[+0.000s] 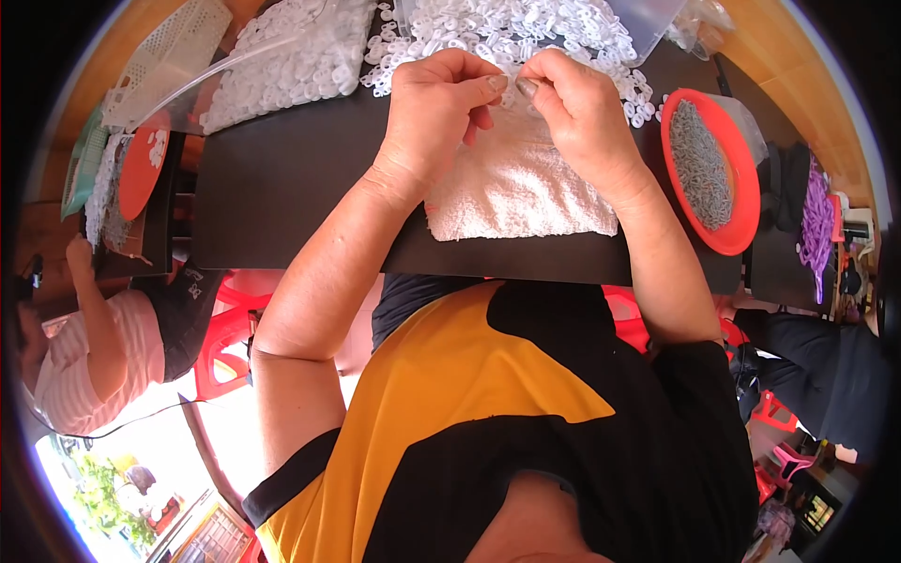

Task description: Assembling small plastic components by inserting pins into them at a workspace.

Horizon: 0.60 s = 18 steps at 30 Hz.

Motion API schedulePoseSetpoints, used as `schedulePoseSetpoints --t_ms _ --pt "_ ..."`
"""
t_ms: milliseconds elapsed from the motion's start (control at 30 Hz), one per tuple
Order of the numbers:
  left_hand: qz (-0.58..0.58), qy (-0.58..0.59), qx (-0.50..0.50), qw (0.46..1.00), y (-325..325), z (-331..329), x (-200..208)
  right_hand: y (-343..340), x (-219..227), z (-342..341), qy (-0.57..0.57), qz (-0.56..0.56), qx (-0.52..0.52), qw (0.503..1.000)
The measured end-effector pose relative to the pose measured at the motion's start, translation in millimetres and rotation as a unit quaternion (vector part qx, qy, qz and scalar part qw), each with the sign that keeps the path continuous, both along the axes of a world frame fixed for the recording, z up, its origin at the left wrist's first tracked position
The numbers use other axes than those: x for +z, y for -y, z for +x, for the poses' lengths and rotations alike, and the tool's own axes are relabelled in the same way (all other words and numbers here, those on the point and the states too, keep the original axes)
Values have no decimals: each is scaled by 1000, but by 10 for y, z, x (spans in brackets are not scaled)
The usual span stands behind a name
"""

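Note:
My left hand (436, 117) and my right hand (584, 117) meet above the far end of a white towel (526, 192) laid on the dark table. Thumb and fingers of each are pinched together, fingertips nearly touching. Whatever small thing sits between them is too small and covered to make out. Just beyond my hands spreads a heap of small white plastic pieces with oval holes (526, 26). To the right stands a red oval bowl (746, 192) filled with small grey screw-like pieces (699, 164).
A clear bag of white pieces (291, 75) lies at the far left, beside a white perforated basket (178, 56). At the left a person in a striped shirt (99, 352) works near a red plate (141, 183). Purple pieces (818, 225) lie at the right, near another person in dark clothes (817, 366).

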<state>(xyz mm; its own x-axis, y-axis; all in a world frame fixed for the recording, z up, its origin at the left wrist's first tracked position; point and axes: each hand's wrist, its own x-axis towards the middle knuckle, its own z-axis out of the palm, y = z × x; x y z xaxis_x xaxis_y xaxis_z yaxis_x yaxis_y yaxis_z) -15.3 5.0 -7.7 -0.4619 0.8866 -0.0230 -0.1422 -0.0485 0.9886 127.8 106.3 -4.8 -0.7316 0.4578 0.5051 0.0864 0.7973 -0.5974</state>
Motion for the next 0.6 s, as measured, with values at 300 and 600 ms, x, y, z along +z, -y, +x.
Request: schedulePoseSetpoints --t_ms 300,600 --pt "-13 -48 34 998 -24 106 -98 48 -106 -101 -51 0 -21 998" --pt "-23 -7 51 998 -36 138 -125 15 -127 -111 -35 -161 -16 986"
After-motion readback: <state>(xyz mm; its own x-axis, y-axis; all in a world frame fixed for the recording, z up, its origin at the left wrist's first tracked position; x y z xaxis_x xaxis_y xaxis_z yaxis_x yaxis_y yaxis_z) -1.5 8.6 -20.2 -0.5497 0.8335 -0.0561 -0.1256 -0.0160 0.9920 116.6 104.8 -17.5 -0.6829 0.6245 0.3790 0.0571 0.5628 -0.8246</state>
